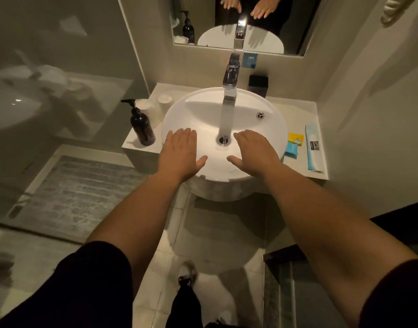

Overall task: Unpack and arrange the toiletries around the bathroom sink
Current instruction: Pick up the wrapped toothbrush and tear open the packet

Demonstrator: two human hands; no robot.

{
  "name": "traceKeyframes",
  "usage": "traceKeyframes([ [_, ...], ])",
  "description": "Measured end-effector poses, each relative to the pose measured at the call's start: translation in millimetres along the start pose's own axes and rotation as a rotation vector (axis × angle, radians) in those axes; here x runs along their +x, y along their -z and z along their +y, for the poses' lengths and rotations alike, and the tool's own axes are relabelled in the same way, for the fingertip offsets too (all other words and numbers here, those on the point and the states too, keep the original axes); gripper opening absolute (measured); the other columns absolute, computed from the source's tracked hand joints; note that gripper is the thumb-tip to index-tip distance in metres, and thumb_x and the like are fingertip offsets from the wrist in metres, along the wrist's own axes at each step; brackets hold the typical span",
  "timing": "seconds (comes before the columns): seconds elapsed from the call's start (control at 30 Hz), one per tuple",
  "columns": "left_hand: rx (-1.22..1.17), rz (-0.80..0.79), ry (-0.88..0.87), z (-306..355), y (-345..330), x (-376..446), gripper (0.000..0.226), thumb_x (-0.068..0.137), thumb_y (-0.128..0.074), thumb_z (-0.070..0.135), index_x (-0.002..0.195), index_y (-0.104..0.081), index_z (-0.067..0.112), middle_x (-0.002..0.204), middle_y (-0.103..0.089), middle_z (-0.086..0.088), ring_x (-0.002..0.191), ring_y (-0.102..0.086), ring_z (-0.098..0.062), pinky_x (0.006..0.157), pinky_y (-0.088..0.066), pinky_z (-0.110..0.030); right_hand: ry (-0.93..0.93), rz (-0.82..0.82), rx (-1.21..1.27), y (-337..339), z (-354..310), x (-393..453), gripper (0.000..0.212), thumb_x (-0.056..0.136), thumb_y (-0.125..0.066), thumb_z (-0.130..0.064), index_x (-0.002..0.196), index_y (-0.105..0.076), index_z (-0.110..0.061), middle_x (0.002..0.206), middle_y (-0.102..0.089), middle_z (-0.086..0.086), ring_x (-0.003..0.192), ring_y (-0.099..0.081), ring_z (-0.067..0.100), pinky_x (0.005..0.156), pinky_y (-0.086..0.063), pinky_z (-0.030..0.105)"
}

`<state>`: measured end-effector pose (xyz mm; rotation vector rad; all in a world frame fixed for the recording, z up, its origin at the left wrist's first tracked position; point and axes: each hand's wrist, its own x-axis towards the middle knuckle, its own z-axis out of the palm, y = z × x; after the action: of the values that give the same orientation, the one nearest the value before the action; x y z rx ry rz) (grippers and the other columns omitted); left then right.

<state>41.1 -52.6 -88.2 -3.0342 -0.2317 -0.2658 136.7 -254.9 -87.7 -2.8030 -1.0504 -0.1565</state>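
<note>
both hands flat over the basin, toiletries on either side

the left hand [179, 153] is held palm down over the near left part of the white round sink [269, 129], fingers straight and together, thumb out to the side; it is released and grasps nothing. the right hand [255, 151] mirrors it over the near right part of the bowl, fingers straight, thumb pointing inward, also released and empty. whether the palms touch the porcelain cannot be told. the drain [223, 140] shows between the two hands.

a chrome faucet [230, 84] stands at the back of the sink, its spout reaching toward the drain. the overflow hole [260, 115] sits on the right inner wall.

on the tabletop [298, 110], left of the sink, a dark pump bottle [141, 125] stands upright near the front edge. behind it are two white cups [165, 100], upright, close to the sink rim.

right of the sink, a yellow packet [295, 138] and a blue packet [291, 150] lie flat just beside the rim, the blue one nearer the front. further right a long pale-blue wrapped kit [313, 147] lies lengthwise along the tabletop. a black box [258, 85] stands at the back right, by the wall.

the mirror [203, 20] above reflects the hands, faucet and bottle. a grey mat [78, 192] lies on the floor at left.
</note>
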Motion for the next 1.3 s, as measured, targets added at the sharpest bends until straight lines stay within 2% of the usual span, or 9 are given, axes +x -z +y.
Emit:
traceKeyframes([
  [0.17,-0.011,0.003,-0.081,9,-13,36,0.071,0.085,-0.047,0.06,0.134,-0.037,0.009,0.134,-0.048,-0.01,0.124,-0.043,-0.028,0.113,-0.024,-0.047,-0.104,-0.054,0.008,-8,22,11,0.067,0.081,-0.06,-0.057,0.132,-0.047,-0.016,0.132,-0.056,0.008,0.12,-0.053,0.029,0.102,-0.041,0.044],
  [0.37,-0.085,0.008,-0.267,27,-36,102,0.061,0.084,-0.048,0.057,0.123,-0.043,0.012,0.121,-0.052,-0.006,0.112,-0.047,-0.026,0.107,-0.031,-0.044,-0.267,-0.095,-0.013,-16,64,22,0.068,0.084,-0.057,-0.056,0.137,-0.041,-0.016,0.138,-0.05,0.008,0.126,-0.046,0.028,0.107,-0.036,0.044],
  [0.57,-0.149,-0.012,-0.47,68,-51,166,0.068,0.084,-0.05,0.057,0.13,-0.04,0.008,0.126,-0.05,-0.01,0.11,-0.046,-0.03,0.103,-0.033,-0.042,-0.453,-0.139,-0.038,-17,111,20,0.071,0.085,-0.056,-0.053,0.139,-0.037,-0.011,0.14,-0.046,0.01,0.131,-0.039,0.028,0.11,-0.029,0.042],
  [0.67,-0.211,-0.015,-0.538,95,-56,186,0.071,0.084,-0.052,0.057,0.134,-0.039,0.008,0.131,-0.049,-0.012,0.115,-0.046,-0.031,0.105,-0.033,-0.043,-0.554,-0.088,-0.047,-18,131,10,0.07,0.083,-0.058,-0.056,0.136,-0.042,-0.014,0.138,-0.049,0.009,0.128,-0.043,0.028,0.108,-0.033,0.043],
  [0.83,-0.261,-0.001,-0.638,143,-67,205,0.069,0.084,-0.052,0.058,0.133,-0.041,0.01,0.133,-0.052,-0.01,0.121,-0.047,-0.028,0.11,-0.031,-0.045,-0.705,-0.106,-0.048,-22,162,-6,0.073,0.081,-0.057,-0.06,0.137,-0.038,-0.018,0.134,-0.051,0.006,0.123,-0.048,0.025,0.103,-0.039,0.042],
  [1.07,-0.352,-0.029,-0.699,208,-74,219,0.066,0.083,-0.054,0.058,0.13,-0.044,0.013,0.128,-0.055,-0.008,0.115,-0.05,-0.025,0.103,-0.036,-0.042,-0.851,-0.135,0.069,-26,198,-20,0.064,0.086,-0.059,-0.05,0.138,-0.037,-0.018,0.131,-0.05,0.006,0.119,-0.048,0.023,0.094,-0.046,0.04],
  [1.17,-0.44,-0.057,-0.677,234,-70,227,0.062,0.086,-0.055,0.05,0.132,-0.044,0.009,0.128,-0.054,-0.011,0.115,-0.05,-0.026,0.102,-0.037,-0.039,-0.881,-0.156,0.14,-24,215,-14,0.053,0.089,-0.057,-0.044,0.132,-0.042,-0.017,0.126,-0.05,0.008,0.114,-0.049,0.024,0.09,-0.048,0.038],
  [1.23,-0.487,-0.117,-0.662,251,-68,232,0.061,0.087,-0.056,0.044,0.135,-0.042,0.008,0.131,-0.053,-0.013,0.117,-0.05,-0.029,0.102,-0.038,-0.038,-0.895,-0.161,0.16,-22,224,-7,0.043,0.09,-0.056,-0.04,0.124,-0.048,-0.016,0.118,-0.053,0.009,0.104,-0.053,0.025,0.085,-0.049,0.038],
  [1.3,-0.51,-0.211,-0.614,268,-69,238,0.053,0.09,-0.053,0.041,0.133,-0.045,0.009,0.129,-0.055,-0.014,0.114,-0.052,-0.029,0.095,-0.042,-0.038,-0.906,-0.187,0.154,-21,233,1,0.031,0.092,-0.054,-0.035,0.115,-0.052,-0.014,0.109,-0.056,0.009,0.092,-0.056,0.025,0.077,-0.049,0.036],
])
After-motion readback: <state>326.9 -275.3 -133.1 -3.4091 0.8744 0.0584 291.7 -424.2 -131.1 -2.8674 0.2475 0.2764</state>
